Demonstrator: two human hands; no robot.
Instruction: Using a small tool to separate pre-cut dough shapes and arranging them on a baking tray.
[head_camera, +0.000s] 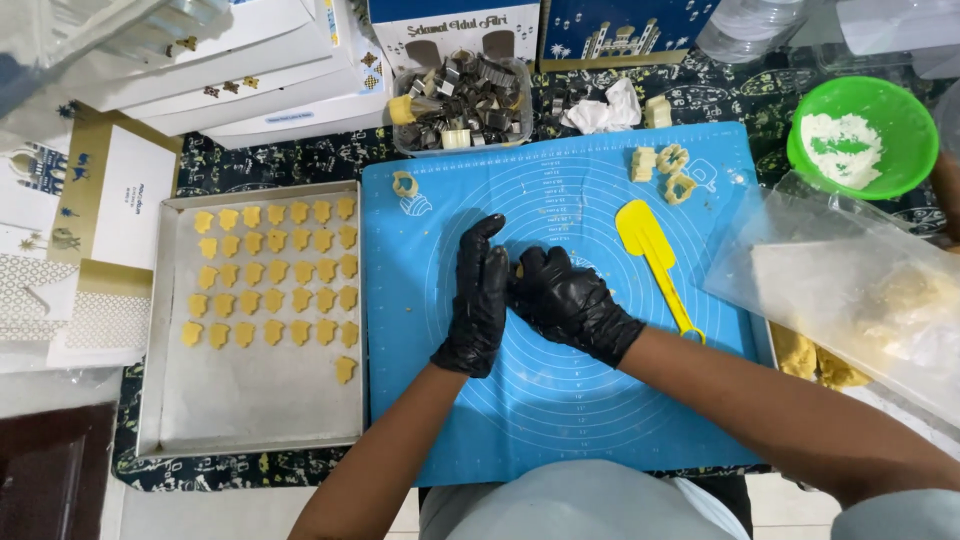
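Note:
Both my hands wear black gloves and meet over the middle of a blue silicone baking mat (560, 420). My left hand (478, 300) and my right hand (567, 300) press together around a small piece of yellow dough (519, 271), of which only a sliver shows between the fingers. To the left stands a metal baking tray (250, 410) with several rows of small yellow cut-out cookies (275, 270). A yellow plastic scraper (650, 245) lies on the mat just right of my right hand.
A clear tub of metal cookie cutters (462, 105) sits behind the mat. Cutters with dough (672, 172) and another cutter (404, 184) lie on the mat's far edge. A green bowl of flour (862, 135) and a plastic bag of dough (860, 290) are at right. White boxes (250, 70) are stacked far left.

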